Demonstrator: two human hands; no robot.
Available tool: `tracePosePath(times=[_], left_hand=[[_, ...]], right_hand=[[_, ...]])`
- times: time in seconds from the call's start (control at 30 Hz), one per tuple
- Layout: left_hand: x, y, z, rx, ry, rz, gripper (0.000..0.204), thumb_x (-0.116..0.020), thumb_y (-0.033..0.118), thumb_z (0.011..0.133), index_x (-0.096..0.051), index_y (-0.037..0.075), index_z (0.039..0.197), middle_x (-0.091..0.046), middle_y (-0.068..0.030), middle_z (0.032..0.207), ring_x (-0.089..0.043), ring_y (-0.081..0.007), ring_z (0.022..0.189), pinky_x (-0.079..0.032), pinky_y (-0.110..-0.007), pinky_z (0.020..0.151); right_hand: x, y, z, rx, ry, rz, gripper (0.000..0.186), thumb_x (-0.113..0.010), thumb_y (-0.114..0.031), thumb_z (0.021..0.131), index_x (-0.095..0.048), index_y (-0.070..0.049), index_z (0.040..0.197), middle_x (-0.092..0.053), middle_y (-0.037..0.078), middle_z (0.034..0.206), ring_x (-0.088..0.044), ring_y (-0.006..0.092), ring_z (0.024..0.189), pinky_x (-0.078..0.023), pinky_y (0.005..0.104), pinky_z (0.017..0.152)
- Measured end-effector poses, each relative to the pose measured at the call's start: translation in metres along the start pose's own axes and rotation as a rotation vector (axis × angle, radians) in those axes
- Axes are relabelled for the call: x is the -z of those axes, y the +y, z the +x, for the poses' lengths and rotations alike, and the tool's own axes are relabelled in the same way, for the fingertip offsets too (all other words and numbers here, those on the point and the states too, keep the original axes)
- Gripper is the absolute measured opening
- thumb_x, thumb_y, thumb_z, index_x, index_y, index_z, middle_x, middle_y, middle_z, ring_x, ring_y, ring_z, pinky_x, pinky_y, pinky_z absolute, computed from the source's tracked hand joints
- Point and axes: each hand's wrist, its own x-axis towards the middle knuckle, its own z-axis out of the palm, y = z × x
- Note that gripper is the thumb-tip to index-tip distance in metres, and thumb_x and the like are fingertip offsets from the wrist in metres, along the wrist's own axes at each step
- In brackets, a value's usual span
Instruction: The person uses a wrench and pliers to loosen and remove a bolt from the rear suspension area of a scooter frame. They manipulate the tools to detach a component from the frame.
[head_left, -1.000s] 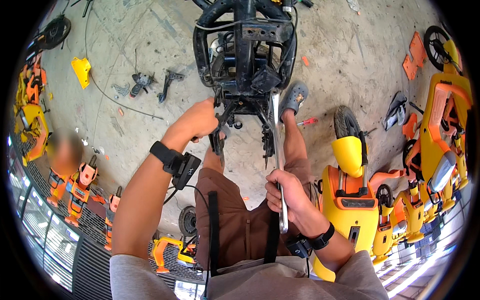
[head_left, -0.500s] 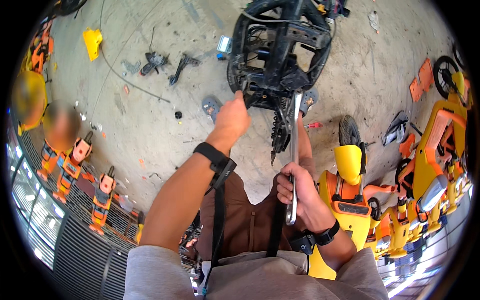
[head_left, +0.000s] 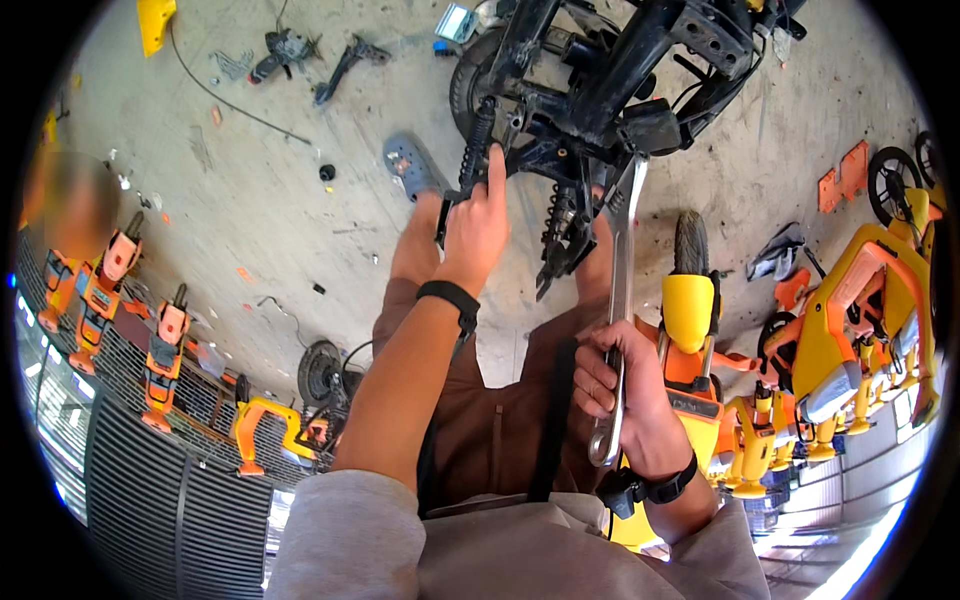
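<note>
Long silver ring-ended wrench (head_left: 624,255) clamped in right hand (head_left: 640,395); left hand (head_left: 477,232) at black frame (head_left: 612,92), grip unclear.

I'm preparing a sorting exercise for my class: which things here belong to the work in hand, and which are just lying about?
Apparently in use:
- silver wrench, gripped by the right hand
- black frame, with the left hand near its coil spring

Apparently lying about:
- yellow panel
- black bracket
- small black cap
- orange panels
</note>
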Motion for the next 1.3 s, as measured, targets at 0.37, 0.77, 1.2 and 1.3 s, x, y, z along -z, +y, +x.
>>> tracePosePath(times=[0.37, 0.77, 1.2, 1.3], left_hand=[[-0.021, -0.008, -0.005, 0.038, 0.12, 0.058, 0.071, -0.059, 0.007, 0.081, -0.032, 0.012, 0.146, -0.059, -0.0124, 0.059, -0.061, -0.0318, 0.048, -0.049, -0.042, 0.044], [0.06, -0.018, -0.003, 0.23, -0.177, -0.508, 0.029, -0.046, 0.02, 0.098, -0.049, 0.004, 0.122, -0.06, -0.0317, 0.082, -0.056, -0.0514, 0.083, -0.044, -0.055, 0.069], [0.159, 0.034, 0.056, 0.153, -0.668, -0.113, 0.024, -0.044, 0.006, 0.094, -0.046, -0.006, 0.115, -0.06, -0.0236, 0.07, -0.057, -0.0306, 0.043, -0.046, -0.04, 0.037], [0.158, 0.056, 0.074, 0.243, -0.743, -0.101, 0.022, -0.045, 0.006, 0.093, -0.048, -0.008, 0.11, -0.06, -0.024, 0.07, -0.056, -0.0307, 0.042, -0.045, -0.04, 0.036]], right_hand=[[-0.005, 0.011, -0.001, 0.028, 0.055, -0.035, 0.024, -0.049, -0.021, 0.088, -0.038, -0.014, 0.068, -0.031, -0.003, 0.047, -0.029, 0.0108, 0.034, -0.025, 0.026, 0.034], [0.007, 0.008, -0.003, 0.071, -0.008, -0.048, 0.023, -0.048, -0.019, 0.087, -0.041, -0.013, 0.066, -0.032, -0.003, 0.048, -0.029, 0.0101, 0.034, -0.025, 0.025, 0.033], [0.025, 0.004, -0.002, 0.074, -0.044, -0.034, 0.021, -0.05, -0.017, 0.085, -0.039, -0.011, 0.068, -0.032, -0.001, 0.047, -0.029, 0.0116, 0.034, -0.025, 0.0274, 0.034], [0.028, 0.003, -0.002, 0.062, -0.049, -0.031, 0.022, -0.05, -0.017, 0.086, -0.039, -0.012, 0.068, -0.032, -0.001, 0.047, -0.029, 0.0114, 0.034, -0.025, 0.0274, 0.034]])
